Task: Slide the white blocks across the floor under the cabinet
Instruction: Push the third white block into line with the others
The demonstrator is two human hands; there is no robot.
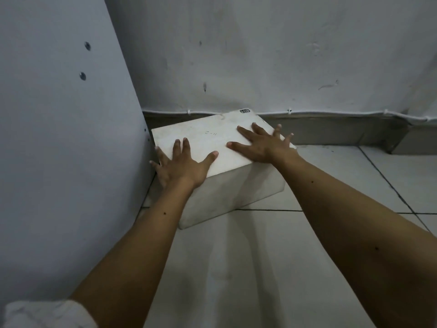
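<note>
One large white block sits on the tiled floor in the corner, between the cabinet side panel on the left and the back wall. Its top carries faint handwriting and a small dark sticker at the far corner. My left hand lies flat on the block's near left corner, fingers spread, some hanging over the left edge. On the top's right side my right hand presses flat with its fingers apart. Neither hand is wrapped around anything.
A grey skirting board with a white cable clipped along its top runs along the scuffed wall. White floor tiles with dark grout lines stretch toward me and to the right. The cabinet panel has two round fittings.
</note>
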